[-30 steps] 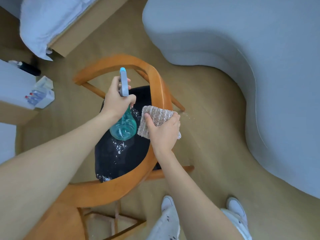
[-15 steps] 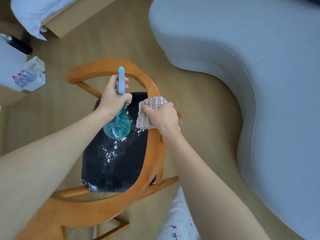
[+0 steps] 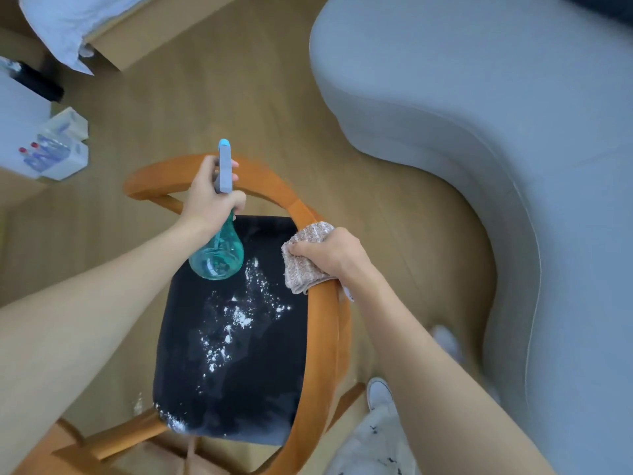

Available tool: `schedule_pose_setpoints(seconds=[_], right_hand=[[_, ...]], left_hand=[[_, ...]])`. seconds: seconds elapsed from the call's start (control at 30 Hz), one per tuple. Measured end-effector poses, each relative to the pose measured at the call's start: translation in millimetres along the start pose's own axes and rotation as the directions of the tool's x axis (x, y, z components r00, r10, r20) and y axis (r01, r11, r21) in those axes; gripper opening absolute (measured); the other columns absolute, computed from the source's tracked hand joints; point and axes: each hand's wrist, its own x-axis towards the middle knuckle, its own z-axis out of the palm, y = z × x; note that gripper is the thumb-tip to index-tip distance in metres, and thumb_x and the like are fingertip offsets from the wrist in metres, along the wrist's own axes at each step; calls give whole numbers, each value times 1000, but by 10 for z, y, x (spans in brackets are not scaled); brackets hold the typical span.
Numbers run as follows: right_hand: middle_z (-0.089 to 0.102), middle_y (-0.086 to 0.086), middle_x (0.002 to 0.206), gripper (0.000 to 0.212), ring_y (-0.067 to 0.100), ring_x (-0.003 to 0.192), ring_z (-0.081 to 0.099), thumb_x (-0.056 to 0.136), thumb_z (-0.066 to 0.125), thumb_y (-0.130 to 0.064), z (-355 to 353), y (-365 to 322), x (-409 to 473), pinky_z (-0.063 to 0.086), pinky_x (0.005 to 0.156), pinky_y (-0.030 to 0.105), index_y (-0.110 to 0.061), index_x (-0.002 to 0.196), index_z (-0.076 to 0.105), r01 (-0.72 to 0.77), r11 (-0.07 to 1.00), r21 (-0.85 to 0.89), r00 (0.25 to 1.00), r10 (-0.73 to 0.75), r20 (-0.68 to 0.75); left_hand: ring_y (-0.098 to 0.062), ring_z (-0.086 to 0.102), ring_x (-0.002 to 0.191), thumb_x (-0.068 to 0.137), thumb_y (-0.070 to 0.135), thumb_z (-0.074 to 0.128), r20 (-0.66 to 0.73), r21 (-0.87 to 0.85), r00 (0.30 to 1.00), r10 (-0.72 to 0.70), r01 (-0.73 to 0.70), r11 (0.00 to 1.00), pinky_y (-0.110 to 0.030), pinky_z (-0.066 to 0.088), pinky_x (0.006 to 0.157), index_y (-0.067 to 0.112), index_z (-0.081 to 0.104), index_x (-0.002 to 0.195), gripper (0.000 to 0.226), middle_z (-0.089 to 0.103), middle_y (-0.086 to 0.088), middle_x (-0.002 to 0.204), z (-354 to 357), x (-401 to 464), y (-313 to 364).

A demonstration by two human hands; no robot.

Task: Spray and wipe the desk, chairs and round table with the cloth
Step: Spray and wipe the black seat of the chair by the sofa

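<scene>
A wooden chair (image 3: 322, 337) with a curved orange rail and a black seat (image 3: 236, 378) stands below me. White specks and droplets lie scattered over the seat. My left hand (image 3: 209, 200) grips a teal spray bottle (image 3: 217, 255) by its grey head, held above the seat's far end. My right hand (image 3: 332, 255) grips a beige knitted cloth (image 3: 303, 265) and presses it onto the chair's right rail.
A large grey curved sofa (image 3: 496, 132) fills the right side. At the left are a white unit with small bottles and a tissue box (image 3: 58, 149). A bed corner (image 3: 78, 25) shows at top left. My white shoe (image 3: 378, 394) is beside the chair.
My right hand slid the cloth along the chair's right rail toward me. The spray bottle stayed in my left hand above the seat, and my view shifted over the chair.
</scene>
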Motion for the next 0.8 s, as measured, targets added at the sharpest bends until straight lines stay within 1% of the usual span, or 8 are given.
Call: schedule_pose_setpoints(seconds=[0.17, 0.23, 0.3, 0.4, 0.5, 0.6, 0.7, 0.8], right_hand=[[61, 8, 107, 75, 29, 98, 59, 64, 75, -56, 24, -206, 359, 45, 76, 37, -4, 112, 51, 23, 989, -146, 999, -19, 31], [57, 12, 118, 81, 31, 110, 55, 68, 75, -51, 57, -260, 423, 47, 90, 40, 0, 123, 43, 47, 977, -210, 998, -40, 37], [52, 14, 125, 78, 31, 117, 49, 74, 73, -46, 65, -331, 536, 43, 98, 42, 1, 126, 38, 96, 955, -281, 995, -86, 45], [48, 15, 128, 71, 31, 119, 45, 78, 69, -42, 87, -441, 646, 40, 101, 38, 1, 126, 38, 192, 886, -422, 981, -182, 64], [48, 15, 126, 67, 30, 120, 43, 80, 68, -40, 109, -546, 771, 38, 102, 37, -1, 126, 37, 271, 836, -477, 962, -247, 115], [44, 15, 132, 73, 30, 126, 39, 81, 67, -37, 128, -621, 876, 33, 108, 38, 1, 133, 32, 314, 811, -494, 950, -267, 165], [38, 16, 139, 79, 30, 133, 32, 82, 66, -38, 145, -704, 970, 28, 112, 38, 2, 138, 27, 361, 775, -518, 933, -295, 208], [28, 18, 148, 91, 30, 140, 23, 82, 67, -42, 159, -817, 1057, 20, 117, 38, 2, 144, 17, 419, 712, -564, 908, -336, 250]], left_hand=[[-21, 47, 76, 50, 9, 53, -66, -6, 995, -75, 75, 997, -31, 44, 56, 28, 49, 101, 55, 51, -3, 102, 153, 343, 112], [-20, 48, 72, 50, 9, 53, -67, 4, 993, -95, 95, 995, -32, 45, 57, 29, 50, 101, 55, 52, -3, 103, 183, 421, 100], [-19, 48, 68, 49, 10, 54, -87, 15, 987, -133, 135, 991, -37, 46, 61, 33, 50, 97, 53, 52, 0, 100, 195, 560, 112], [-18, 48, 60, 48, 10, 54, -150, 8, 970, -191, 194, 981, -37, 45, 63, 29, 50, 100, 55, 52, 4, 97, 154, 723, 123], [-16, 48, 61, 48, 10, 54, -201, -6, 950, -240, 244, 970, -36, 45, 63, 26, 50, 104, 58, 53, 5, 96, 120, 838, 155], [-16, 47, 60, 48, 10, 54, -243, -47, 926, -290, 287, 957, -34, 44, 62, 25, 50, 104, 58, 53, 5, 96, 62, 925, 133], [-20, 50, 73, 48, 10, 54, -289, -72, 894, -343, 337, 939, -36, 45, 67, 27, 50, 104, 59, 54, 9, 97, -69, 995, 36], [-22, 51, 67, 47, 11, 55, -328, -95, 857, -397, 389, 916, -42, 46, 70, 30, 50, 103, 60, 55, 9, 99, -210, 1039, -85]])
